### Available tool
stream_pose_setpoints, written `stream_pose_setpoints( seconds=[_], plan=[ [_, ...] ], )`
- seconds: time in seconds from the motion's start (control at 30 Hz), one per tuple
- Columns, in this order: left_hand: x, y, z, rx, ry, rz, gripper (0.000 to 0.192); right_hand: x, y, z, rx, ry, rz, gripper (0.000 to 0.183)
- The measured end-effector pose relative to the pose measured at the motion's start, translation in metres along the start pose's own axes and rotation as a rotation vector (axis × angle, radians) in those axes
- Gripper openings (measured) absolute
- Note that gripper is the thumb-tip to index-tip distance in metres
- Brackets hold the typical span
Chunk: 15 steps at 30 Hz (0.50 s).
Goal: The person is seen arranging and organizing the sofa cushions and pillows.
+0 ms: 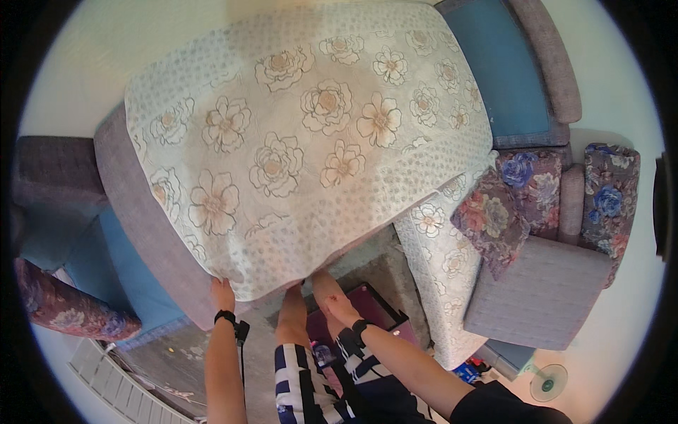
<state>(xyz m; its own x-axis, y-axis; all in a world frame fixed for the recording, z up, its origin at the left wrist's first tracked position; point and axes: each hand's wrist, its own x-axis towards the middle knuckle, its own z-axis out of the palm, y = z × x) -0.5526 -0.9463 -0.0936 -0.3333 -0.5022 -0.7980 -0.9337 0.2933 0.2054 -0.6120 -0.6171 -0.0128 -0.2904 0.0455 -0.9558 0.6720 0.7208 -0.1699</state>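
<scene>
A pale floral quilted cover (328,106) lies over a large grey upholstered cushion (159,233), part of whose left side shows. My left hand (223,294) is at the cover's lower left corner, where the cloth bunches slightly; its fingertips seem to pinch the edge, though they are partly hidden. My right hand (341,310) is in front of my right knee, below the cover's near edge; whether it holds anything cannot be seen.
Blue sofa seats (508,69) flank the cover at right and left. At the right are floral cushions (490,217), a grey seat cushion (535,297), another floral cover (450,254) and a fan (548,382). A purple box (365,305) stands by my legs; a white rack (116,384) is lower left.
</scene>
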Motion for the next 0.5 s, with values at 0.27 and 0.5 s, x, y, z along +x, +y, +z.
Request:
stream_pose_setpoints(
  seconds=[0.27, 0.5],
  plan=[
    [0.044, -0.228, -0.058, 0.317, 0.097, 0.086, 0.013, -0.073, -0.005, 0.004, 0.124, -0.055, -0.219, 0.027],
    [-0.111, -0.043, -0.063, 0.263, -0.283, 0.325, 0.033, -0.149, 0.072, -0.114, 0.328, 0.165, -0.196, 0.022]
  ],
)
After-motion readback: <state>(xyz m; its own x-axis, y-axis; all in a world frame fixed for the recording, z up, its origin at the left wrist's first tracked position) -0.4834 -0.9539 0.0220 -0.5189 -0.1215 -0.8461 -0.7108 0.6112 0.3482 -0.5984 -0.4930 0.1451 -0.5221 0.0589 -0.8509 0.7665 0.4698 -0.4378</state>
